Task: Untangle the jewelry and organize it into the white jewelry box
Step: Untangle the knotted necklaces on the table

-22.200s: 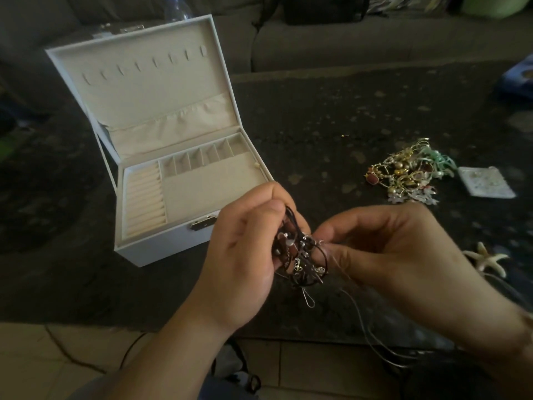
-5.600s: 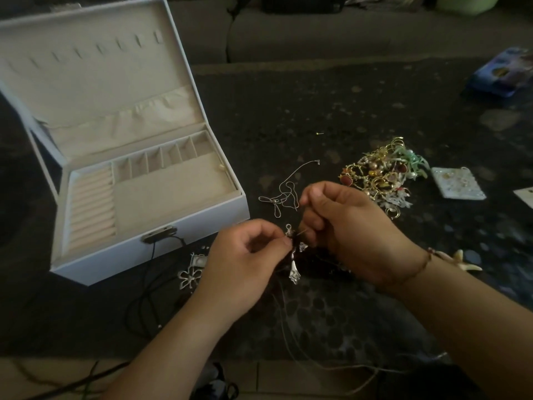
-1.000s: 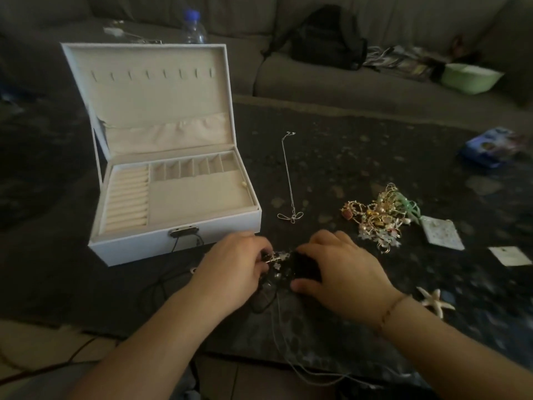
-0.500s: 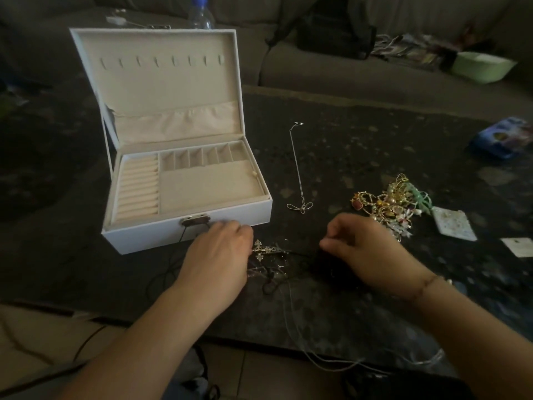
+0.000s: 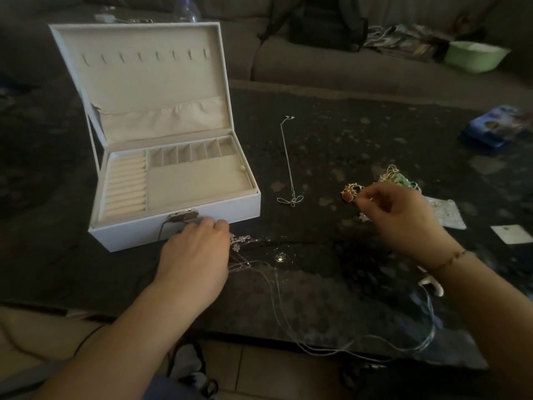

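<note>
The white jewelry box [image 5: 173,180] stands open at my left (no readable writing on it). My left hand [image 5: 196,255] rests palm-down before it, fingers relaxed beside tangled chains [image 5: 245,255]. My right hand [image 5: 401,217] pinches the gold jewelry pile [image 5: 353,192].

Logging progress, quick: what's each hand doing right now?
Left hand: fingers hidden, cannot tell; rests by the silver tangled chains.
Right hand: pinching the gold tangled jewelry pile.
</note>
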The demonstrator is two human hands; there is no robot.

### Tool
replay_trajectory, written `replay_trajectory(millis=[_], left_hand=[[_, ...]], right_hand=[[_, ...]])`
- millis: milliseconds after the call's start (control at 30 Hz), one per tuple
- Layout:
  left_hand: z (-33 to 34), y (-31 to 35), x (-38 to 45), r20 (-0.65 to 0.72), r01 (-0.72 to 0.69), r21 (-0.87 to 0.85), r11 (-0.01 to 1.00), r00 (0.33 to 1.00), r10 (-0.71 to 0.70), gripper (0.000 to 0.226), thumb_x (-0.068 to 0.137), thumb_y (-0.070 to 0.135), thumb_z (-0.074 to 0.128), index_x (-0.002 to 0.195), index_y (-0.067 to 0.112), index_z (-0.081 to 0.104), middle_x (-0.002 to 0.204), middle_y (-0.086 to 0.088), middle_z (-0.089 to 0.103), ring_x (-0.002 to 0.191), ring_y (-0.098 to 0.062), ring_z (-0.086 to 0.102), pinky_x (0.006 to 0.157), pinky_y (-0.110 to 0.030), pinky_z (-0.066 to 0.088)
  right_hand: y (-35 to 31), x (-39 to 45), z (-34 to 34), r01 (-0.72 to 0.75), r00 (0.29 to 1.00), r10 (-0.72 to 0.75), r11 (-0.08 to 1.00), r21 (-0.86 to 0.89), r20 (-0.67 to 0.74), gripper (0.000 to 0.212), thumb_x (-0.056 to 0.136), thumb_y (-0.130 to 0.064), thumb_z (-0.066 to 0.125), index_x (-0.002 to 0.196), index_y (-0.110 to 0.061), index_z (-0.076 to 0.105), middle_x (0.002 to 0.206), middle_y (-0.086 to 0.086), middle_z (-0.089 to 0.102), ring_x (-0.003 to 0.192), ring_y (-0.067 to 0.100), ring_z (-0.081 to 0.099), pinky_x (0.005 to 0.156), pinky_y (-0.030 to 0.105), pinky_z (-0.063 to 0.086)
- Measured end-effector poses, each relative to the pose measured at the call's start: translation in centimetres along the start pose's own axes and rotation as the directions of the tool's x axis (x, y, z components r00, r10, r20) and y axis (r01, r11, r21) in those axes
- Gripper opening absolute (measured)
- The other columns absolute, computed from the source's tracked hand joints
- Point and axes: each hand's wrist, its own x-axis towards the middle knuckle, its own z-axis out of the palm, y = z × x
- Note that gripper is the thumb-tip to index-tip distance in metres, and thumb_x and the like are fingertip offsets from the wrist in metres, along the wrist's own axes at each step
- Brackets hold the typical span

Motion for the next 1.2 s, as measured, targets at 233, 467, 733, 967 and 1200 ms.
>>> replay_trajectory(millis=[233, 467, 733, 967, 1200], left_hand=[[-0.1, -0.2, -0.3, -0.013, 0.026, 0.026, 0.999, 1.0, -0.026, 0.016, 0.1, 0.023, 0.045, 0.115, 0.02, 0.05, 0.113, -0.001, 0.053, 0.101, -0.019, 0.055, 0.066, -0.029, 0.036], [-0.1, -0.7, -0.6, -0.045, 0.043, 0.03, 0.999, 0.998, -0.041, 0.017, 0.101, 0.029, 0.043, 0.113, 0.019, 0.05, 0.112, -0.001, 0.053, 0.098, -0.018, 0.056, 0.066, -0.03, 0.036], [-0.2, -2.2, -0.4, -0.103, -0.096, -0.237, 0.967, 0.992, 0.073, 0.01, 0.098, 0.03, 0.054, 0.108, 0.031, 0.056, 0.092, 0.014, 0.053, 0.082, -0.005, 0.05, 0.062, -0.021, 0.037], [0.0, -1.5, 0.0, -0.13, -0.144, -0.365, 0.92, 0.986, 0.103, 0.013, 0.094, 0.028, 0.065, 0.105, 0.033, 0.069, 0.058, 0.018, 0.04, 0.057, -0.001, 0.043, 0.055, -0.015, 0.029], [0.4, -0.2, -0.3, -0.133, -0.165, -0.372, 0.914, 0.983, 0.123, 0.011, 0.093, 0.033, 0.062, 0.101, 0.033, 0.07, 0.056, 0.015, 0.038, 0.056, -0.004, 0.041, 0.051, -0.014, 0.025]], right_hand=[[-0.1, -0.8, -1.3, 0.092, 0.987, -0.063, 0.974, -0.205, 0.146, 0.013, 0.087, -0.046, 0.062, 0.087, -0.034, 0.066, 0.067, -0.005, 0.063, 0.062, 0.009, 0.06, 0.058, 0.028, 0.051], [-0.4, -1.3, -1.0, 0.216, 0.922, -0.056, 0.895, -0.391, 0.383, 0.037, 0.072, -0.071, 0.049, 0.079, -0.039, 0.066, 0.077, -0.02, 0.065, 0.074, -0.003, 0.061, 0.072, 0.032, 0.057], [-1.2, -1.5, 1.3, 0.395, 0.913, -0.233, 0.712, -0.581, 0.334, 0.024, 0.088, -0.056, 0.051, 0.094, -0.039, 0.066, 0.092, -0.021, 0.059, 0.089, 0.003, 0.055, 0.079, 0.029, 0.052], [-4.5, -2.9, 9.0, 0.551, 0.832, -0.492, 0.783, -0.289, 0.256, 0.012, 0.084, -0.033, 0.07, 0.096, -0.036, 0.073, 0.099, -0.013, 0.062, 0.093, 0.014, 0.057, 0.07, 0.033, 0.054], [-4.7, -2.4, 9.7, 0.454, 0.887, -0.398, 0.844, -0.287, 0.233, 0.018, 0.086, -0.039, 0.064, 0.103, -0.04, 0.069, 0.102, -0.019, 0.058, 0.098, 0.006, 0.051, 0.078, 0.029, 0.051]])
